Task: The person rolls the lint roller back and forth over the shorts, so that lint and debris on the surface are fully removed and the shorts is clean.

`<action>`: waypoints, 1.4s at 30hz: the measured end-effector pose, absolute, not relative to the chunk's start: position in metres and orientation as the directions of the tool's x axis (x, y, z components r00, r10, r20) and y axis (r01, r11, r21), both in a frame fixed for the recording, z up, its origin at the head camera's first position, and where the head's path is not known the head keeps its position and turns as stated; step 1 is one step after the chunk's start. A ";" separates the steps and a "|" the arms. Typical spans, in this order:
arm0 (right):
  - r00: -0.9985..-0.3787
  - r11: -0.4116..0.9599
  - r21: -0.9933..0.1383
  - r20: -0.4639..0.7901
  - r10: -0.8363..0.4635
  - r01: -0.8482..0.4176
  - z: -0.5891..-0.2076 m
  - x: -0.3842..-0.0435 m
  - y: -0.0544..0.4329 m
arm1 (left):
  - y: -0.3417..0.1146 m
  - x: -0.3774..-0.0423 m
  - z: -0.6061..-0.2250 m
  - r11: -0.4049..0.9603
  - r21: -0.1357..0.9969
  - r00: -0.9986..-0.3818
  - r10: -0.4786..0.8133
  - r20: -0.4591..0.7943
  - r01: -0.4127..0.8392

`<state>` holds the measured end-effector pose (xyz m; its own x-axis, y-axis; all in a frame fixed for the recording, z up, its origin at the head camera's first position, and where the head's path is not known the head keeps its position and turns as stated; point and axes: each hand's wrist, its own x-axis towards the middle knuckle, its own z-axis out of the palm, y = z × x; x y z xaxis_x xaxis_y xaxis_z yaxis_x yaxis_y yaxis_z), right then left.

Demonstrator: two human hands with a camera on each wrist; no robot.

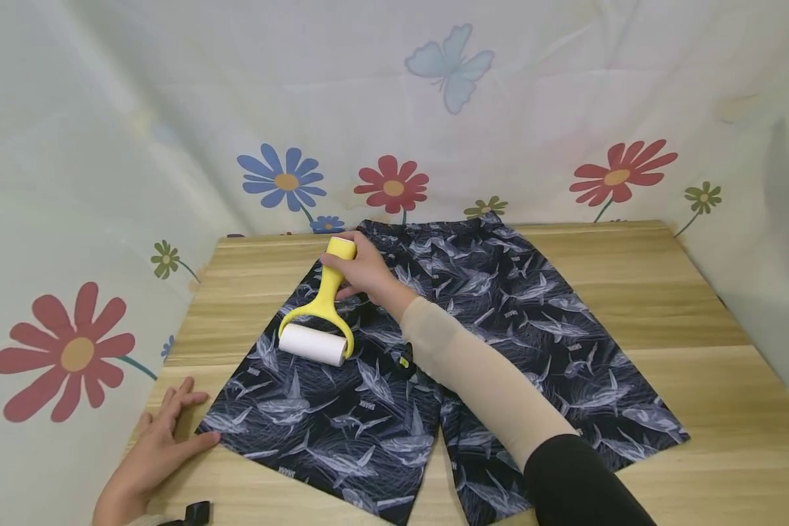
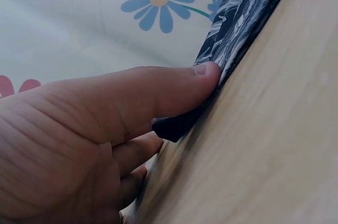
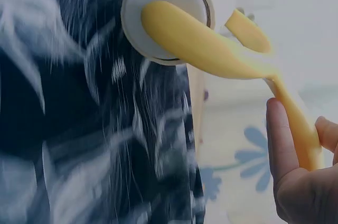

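Observation:
Dark shorts [image 1: 526, 314] with a pale shark print lie spread on the wooden table, waistband toward the back wall. My right hand [image 1: 367, 272] grips the yellow handle of a lint roller [image 1: 326, 296] over the left-hand leg. Its white roll [image 1: 312, 344] is low over the cloth; in the right wrist view the roll [image 3: 163, 18] appears at the fabric. My left hand [image 1: 161, 438] rests on the table by the lower left hem corner, fingers spread. In the left wrist view its thumb [image 2: 174, 86] touches the hem edge [image 2: 177, 129].
The wooden table [image 1: 703, 351] extends on both sides of the shorts. A pale curtain [image 1: 539, 95] printed with flowers and a butterfly hangs behind and along the sides. A dark strap piece [image 1: 197, 513] sits near the left wrist.

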<state>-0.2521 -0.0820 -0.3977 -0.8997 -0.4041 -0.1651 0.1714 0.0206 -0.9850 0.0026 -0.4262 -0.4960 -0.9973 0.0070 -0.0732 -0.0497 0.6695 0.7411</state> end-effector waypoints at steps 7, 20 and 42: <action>-0.870 -0.057 -0.971 -0.179 -0.460 0.231 -0.408 -0.226 -0.127 | -0.427 0.001 -0.495 0.672 0.738 -0.996 0.003 -0.093 -0.067; -0.839 -0.118 -0.941 -0.219 -0.499 0.316 -0.432 -0.186 -0.181 | -0.424 -0.003 -0.493 0.673 0.731 -0.990 -0.010 -0.140 -0.111; -0.800 -0.147 -0.883 -0.320 -0.507 0.446 -0.443 -0.162 -0.197 | -0.425 -0.001 -0.490 0.675 0.717 -0.980 -0.044 -0.192 -0.171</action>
